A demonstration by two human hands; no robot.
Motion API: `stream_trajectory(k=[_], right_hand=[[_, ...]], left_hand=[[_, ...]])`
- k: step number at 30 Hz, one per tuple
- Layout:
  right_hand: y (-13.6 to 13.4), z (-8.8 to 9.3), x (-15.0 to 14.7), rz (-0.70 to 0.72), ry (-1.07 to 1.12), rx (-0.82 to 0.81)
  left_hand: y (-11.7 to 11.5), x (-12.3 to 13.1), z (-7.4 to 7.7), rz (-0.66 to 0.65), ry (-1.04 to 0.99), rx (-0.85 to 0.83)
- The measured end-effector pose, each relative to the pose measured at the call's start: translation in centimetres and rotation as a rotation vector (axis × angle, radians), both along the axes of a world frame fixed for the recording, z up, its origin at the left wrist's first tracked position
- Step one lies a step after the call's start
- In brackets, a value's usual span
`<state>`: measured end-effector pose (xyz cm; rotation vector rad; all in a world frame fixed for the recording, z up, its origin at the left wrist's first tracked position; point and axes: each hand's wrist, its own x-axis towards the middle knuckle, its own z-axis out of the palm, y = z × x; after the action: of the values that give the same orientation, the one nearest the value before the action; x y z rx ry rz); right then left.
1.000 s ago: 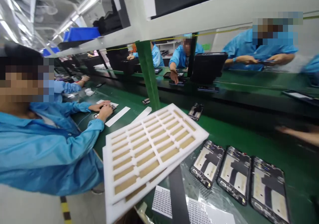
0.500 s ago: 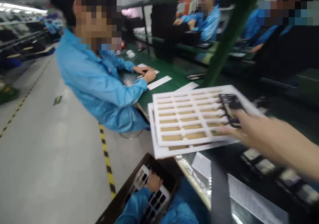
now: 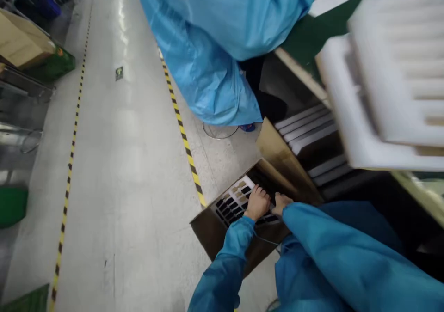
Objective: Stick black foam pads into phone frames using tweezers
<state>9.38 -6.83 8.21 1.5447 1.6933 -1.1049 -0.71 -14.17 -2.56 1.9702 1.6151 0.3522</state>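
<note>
Both hands are down inside an open cardboard box (image 3: 204,229) on the floor. In it lies a white foam tray (image 3: 248,181) with rows of slots, many filled with dark flat pieces (image 3: 227,210). My left hand (image 3: 258,202) rests over the tray's middle, fingers bent downward and tips close to the slots. Just to its right, my right hand (image 3: 281,203) has its fingers curled together at the tray's right side. Whatever either hand grips is hidden or too small to make out.
A stack of white foam trays (image 3: 364,113) overhangs the bench edge (image 3: 305,78) at upper right. More foam sheets (image 3: 305,127) sit beneath the bench. A co-worker in a blue smock (image 3: 222,34) is ahead. Yellow-black tape (image 3: 182,131) marks the floor on the left.
My view has tipped down toward the box. My right hand has left the foam trays on the bench, where it held a dark flat part, and joined my left hand in the box.
</note>
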Motion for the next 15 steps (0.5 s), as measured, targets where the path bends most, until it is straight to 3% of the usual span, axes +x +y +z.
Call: stream_trajectory(k=[3,6,10,15], right_hand=[[0.0,-3.2,-0.7,0.035,0.015,-0.072],[0.3,-5.1,-1.2,0.035,0.063,-0.109],[1.3,-6.1,-0.7,0.003,0.127,-0.204],[2.8,-6.7,0.5,-0.055,0.149,-0.285]], left_hand=[[-2.1,0.2,-1.1,0.183,-0.086,0.029],[-5.0,-0.7,-1.6,0.477,-0.101,0.016],[-8.9,-4.1,-2.8,0.781,-0.098,-0.115],[-12.0,-7.8,-5.3,0.954,-0.122,-0.326]])
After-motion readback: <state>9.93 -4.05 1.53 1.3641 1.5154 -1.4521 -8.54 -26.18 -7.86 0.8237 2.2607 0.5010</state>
